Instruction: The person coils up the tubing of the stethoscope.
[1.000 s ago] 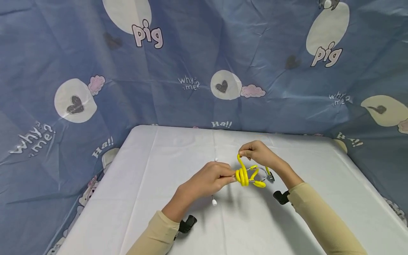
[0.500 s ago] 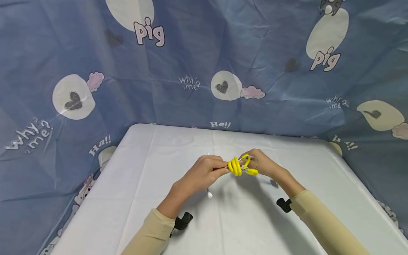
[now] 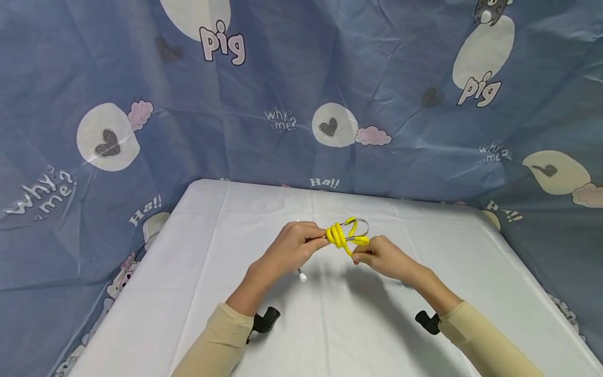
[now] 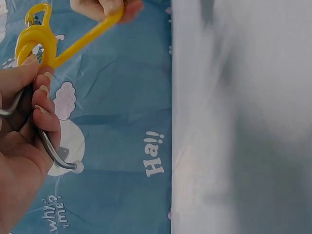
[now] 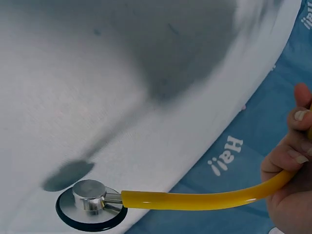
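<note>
- The stethoscope (image 3: 335, 236) is held up above the counter (image 3: 264, 207), between the left hand (image 3: 293, 245) and the right hand (image 3: 387, 256).
- The metal ear tubes (image 4: 53, 150) are gripped by the left hand, its thumb and curled fingers being closed round them.
- One white ear tip (image 3: 303, 278) is shown at the near side of the left hand, at the end of a bent ear tube.
- The yellow tube (image 5: 209, 200) is wound in several close turns just beside the left hand's fingertips.
- From these turns a length of tube is led to the right hand, by which it is pinched between thumb and curled fingers.
- The metal spring (image 3: 368, 227) is seen as a thin arc beyond the turns, near the right hand.
- The chest piece (image 5: 89, 197) is carried at the tube's end, well apart from the right hand's fingers; its shadow is cast on the counter.
- The forearms are covered by beige sleeves (image 3: 214, 340), and black mounts (image 3: 267, 320) are worn at the wrists.
- The counter is covered in white and backed by a blue curtain (image 3: 264, 157), printed with words, hearts and pink clouds.
</note>
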A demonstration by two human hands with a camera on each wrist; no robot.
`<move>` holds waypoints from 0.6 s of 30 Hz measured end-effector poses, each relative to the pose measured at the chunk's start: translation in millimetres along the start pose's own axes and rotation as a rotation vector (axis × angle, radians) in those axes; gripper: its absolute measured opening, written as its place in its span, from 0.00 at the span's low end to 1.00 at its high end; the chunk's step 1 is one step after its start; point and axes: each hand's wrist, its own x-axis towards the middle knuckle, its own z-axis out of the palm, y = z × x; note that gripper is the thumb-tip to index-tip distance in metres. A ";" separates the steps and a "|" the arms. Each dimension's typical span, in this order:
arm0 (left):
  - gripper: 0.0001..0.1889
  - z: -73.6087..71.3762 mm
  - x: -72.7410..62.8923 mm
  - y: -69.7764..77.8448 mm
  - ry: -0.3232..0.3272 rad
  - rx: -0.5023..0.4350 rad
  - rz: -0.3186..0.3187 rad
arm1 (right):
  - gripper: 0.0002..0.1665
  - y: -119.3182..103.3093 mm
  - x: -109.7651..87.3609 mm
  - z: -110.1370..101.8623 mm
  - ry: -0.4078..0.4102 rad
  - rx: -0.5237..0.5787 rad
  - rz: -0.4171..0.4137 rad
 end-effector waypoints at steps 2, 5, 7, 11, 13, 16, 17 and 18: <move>0.09 0.6 -0.1 -1.5 0.002 0.004 -0.007 | 0.09 -2.0 -4.9 1.5 -0.009 -0.011 -0.013; 0.09 2.0 -1.1 -3.8 0.003 0.006 -0.015 | 0.09 -5.5 -12.3 4.3 -0.019 -0.009 -0.010; 0.09 3.0 -1.5 -5.3 0.003 0.009 -0.012 | 0.09 -8.7 -17.0 5.6 -0.032 -0.003 -0.007; 0.08 4.5 -1.5 -8.7 -0.002 0.039 -0.002 | 0.10 -17.1 -24.3 6.2 -0.052 -0.005 -0.018; 0.08 4.6 -1.4 -10.3 -0.002 0.057 -0.003 | 0.11 -22.1 -26.0 5.8 -0.063 -0.012 -0.030; 0.07 5.1 -1.1 -12.9 0.001 0.072 -0.003 | 0.13 -28.1 -28.4 4.2 -0.076 -0.025 -0.039; 0.07 5.4 -0.9 -13.7 0.000 0.071 -0.001 | 0.14 -29.9 -29.4 3.4 -0.079 -0.025 -0.043; 0.07 5.8 -0.9 -14.3 -0.002 0.074 0.003 | 0.14 -31.4 -30.6 2.6 -0.080 -0.027 -0.047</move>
